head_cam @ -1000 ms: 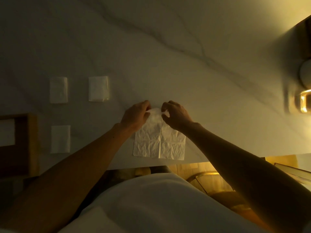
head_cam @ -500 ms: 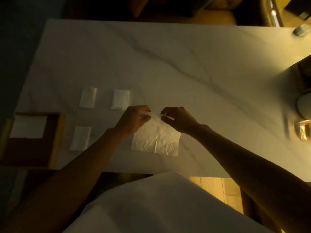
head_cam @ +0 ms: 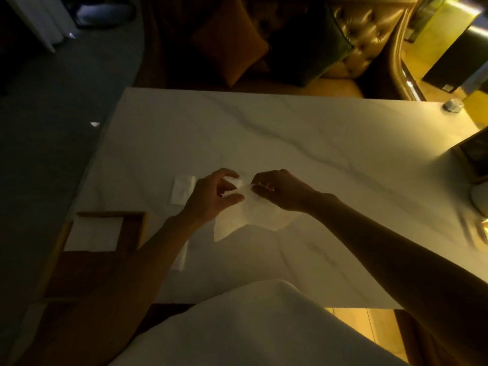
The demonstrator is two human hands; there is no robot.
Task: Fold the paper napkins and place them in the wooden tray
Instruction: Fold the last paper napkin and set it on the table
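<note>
A crumpled white paper napkin (head_cam: 253,217) hangs above the marble table (head_cam: 317,143), lifted by its top edge. My left hand (head_cam: 214,194) pinches the top left corner and my right hand (head_cam: 280,190) pinches the top right. A folded napkin (head_cam: 182,190) lies flat just left of my left hand. Another folded napkin (head_cam: 182,256) shows partly from under my left forearm. The wooden tray (head_cam: 140,228) sits at the table's left edge and holds a white folded napkin (head_cam: 93,235).
A tufted leather seat (head_cam: 369,30) and an orange cushion (head_cam: 229,43) stand beyond the table's far edge. A small metal object (head_cam: 453,104) lies at the far right corner. A dark wooden box (head_cam: 475,157) and a pale round object (head_cam: 479,198) sit at the right edge.
The napkin lay flat on the table and is now lifted off it by its top edge. The camera view has tilted up, showing the far table edge and the seat.
</note>
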